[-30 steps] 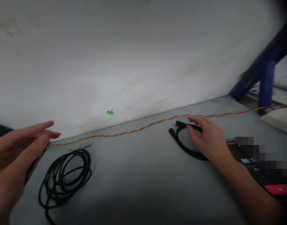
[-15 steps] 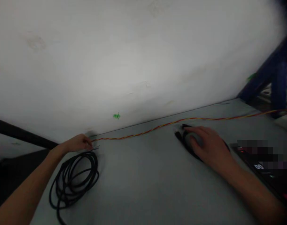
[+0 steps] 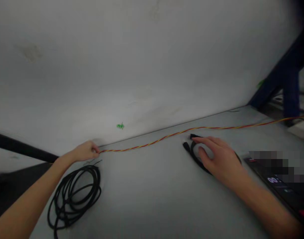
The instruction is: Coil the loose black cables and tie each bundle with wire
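My left hand [image 3: 86,151] pinches the end of a twisted red-and-yellow wire [image 3: 152,143] at the left, close to the foot of the wall. Just below this hand lies a loose coil of black cable [image 3: 76,199]. Over to the right, my right hand [image 3: 220,154] rests over a shorter black cable with connector ends [image 3: 187,146]. Its thumb and fingers are apart, with the grey surface visible between them, and the fingertips touch the cable near one connector. The palm hides part of that cable.
A white wall [image 3: 142,76] rises behind the grey surface [image 3: 152,196]. Dark blue frame bars [image 3: 291,86] stand at the far right. A dark device with a lit display [image 3: 273,180] lies beside my right forearm. A black bar [image 3: 22,146] crosses at the left.
The view has shifted slightly, so most things appear a little further left. My left hand keeps its pinch on the wire, and my right hand stays over the short black cable.
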`<state>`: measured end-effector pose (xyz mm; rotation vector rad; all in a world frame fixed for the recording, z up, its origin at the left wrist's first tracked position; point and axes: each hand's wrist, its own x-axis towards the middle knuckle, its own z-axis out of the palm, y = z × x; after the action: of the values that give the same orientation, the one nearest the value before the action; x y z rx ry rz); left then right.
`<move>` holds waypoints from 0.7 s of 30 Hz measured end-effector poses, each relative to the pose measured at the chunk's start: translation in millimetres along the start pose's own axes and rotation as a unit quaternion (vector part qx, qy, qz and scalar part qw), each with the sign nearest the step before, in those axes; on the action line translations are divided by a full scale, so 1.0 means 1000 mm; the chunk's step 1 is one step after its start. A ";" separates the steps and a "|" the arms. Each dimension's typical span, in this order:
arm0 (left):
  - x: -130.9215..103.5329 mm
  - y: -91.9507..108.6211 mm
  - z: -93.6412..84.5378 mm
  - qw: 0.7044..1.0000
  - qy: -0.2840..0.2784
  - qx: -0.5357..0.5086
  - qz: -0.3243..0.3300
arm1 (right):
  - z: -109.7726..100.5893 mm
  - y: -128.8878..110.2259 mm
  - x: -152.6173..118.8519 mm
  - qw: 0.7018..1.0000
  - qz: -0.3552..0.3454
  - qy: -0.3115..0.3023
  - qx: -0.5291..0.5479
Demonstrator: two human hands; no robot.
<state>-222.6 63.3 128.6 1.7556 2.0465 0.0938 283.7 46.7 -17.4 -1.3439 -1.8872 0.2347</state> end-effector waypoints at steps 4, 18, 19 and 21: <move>-0.003 0.025 -0.024 0.999 -0.046 0.026 0.011 | 0.000 -0.002 0.000 1.000 0.003 0.007 0.012; -0.114 0.186 0.137 0.864 0.176 -0.472 -0.004 | -0.012 -0.070 -0.017 0.910 0.049 -0.190 0.365; -0.118 0.187 0.152 0.848 0.175 -0.499 -0.021 | -0.011 -0.072 -0.018 0.889 0.070 -0.212 0.399; -0.123 0.186 0.175 0.820 0.180 -0.541 -0.052 | -0.009 -0.074 -0.019 0.848 0.116 -0.233 0.462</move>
<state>26.3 -58.5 66.9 0.9067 1.6788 1.3478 239.2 -3.2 20.3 -0.8397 -1.5693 1.4992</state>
